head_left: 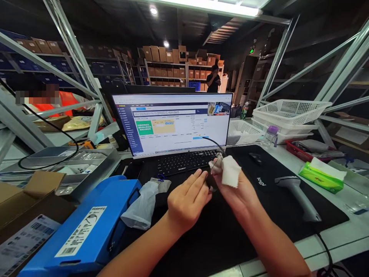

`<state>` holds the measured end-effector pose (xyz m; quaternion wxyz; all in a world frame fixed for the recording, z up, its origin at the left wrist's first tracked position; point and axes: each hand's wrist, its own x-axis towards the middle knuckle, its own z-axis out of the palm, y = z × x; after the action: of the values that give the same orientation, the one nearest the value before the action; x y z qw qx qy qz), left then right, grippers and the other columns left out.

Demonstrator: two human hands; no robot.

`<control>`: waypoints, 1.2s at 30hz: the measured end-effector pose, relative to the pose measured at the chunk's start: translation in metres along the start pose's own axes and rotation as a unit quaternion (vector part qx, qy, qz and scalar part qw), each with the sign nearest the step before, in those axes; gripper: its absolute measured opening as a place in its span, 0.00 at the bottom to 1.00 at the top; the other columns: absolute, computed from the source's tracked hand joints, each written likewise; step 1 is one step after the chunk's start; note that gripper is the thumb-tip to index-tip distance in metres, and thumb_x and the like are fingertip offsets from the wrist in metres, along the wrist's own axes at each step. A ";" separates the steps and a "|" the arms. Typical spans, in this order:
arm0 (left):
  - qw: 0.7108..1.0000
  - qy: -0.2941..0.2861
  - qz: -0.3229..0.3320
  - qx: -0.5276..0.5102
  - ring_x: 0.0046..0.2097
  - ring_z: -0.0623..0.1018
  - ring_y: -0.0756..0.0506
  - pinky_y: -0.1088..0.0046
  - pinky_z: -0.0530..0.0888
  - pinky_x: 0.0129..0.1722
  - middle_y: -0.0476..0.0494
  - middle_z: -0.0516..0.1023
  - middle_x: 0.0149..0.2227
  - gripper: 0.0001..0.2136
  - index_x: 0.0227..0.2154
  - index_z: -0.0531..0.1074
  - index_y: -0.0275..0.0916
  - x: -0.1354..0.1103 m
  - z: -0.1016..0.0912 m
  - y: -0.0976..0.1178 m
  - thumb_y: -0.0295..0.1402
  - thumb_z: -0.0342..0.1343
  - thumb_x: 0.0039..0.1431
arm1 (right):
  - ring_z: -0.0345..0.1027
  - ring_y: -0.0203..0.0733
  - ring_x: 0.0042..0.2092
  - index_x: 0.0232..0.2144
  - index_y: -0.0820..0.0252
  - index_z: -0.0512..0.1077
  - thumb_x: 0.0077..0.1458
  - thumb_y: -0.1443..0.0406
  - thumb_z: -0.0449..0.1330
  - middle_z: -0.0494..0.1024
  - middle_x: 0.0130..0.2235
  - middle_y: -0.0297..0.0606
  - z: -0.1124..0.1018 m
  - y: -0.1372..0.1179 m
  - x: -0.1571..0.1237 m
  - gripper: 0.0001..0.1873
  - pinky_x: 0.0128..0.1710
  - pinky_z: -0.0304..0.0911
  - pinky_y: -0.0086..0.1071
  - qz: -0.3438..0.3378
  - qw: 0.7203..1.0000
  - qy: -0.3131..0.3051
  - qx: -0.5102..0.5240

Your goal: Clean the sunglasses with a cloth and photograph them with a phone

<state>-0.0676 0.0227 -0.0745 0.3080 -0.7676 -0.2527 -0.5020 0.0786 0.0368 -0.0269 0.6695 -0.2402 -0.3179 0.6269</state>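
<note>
My right hand (pixel 239 196) is closed on a small white cloth (pixel 231 172) with a zigzag-cut edge. A thin black cable (pixel 215 142) arches up from the fingers of that hand, across the lower part of the screen. Close beside it, my left hand (pixel 188 200) has its fingers pressed together. Something dark shows at its fingertips, mostly hidden, so I cannot make out what it is. Left of that hand, a crumpled translucent plastic bag (pixel 142 207) lies against a blue box (pixel 92 227) with a white label.
Behind my hands stand a keyboard (pixel 178 164) and a lit monitor (pixel 173 123). To the right are a mouse (pixel 255 158), a barcode scanner (pixel 298 196), a green tissue pack (pixel 320 177) and white baskets (pixel 291 112). An open cardboard box (pixel 25 227) is at left. Two people are farther off.
</note>
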 end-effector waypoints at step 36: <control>0.998 -0.012 -0.056 -0.019 0.47 0.84 0.41 0.70 0.79 0.47 0.35 0.84 0.46 0.06 0.40 0.75 0.32 -0.002 0.001 -0.001 0.26 0.63 0.61 | 0.62 0.33 0.27 0.21 0.56 0.65 0.36 0.63 0.76 0.71 0.24 0.28 -0.013 0.020 0.007 0.21 0.28 0.61 0.27 -0.114 0.992 0.031 -0.031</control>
<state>-0.0681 0.0238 -0.0763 0.2612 -0.7642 -0.2893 -0.5138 0.0745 0.0465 -0.0497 0.7385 -0.2428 -0.3415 0.5282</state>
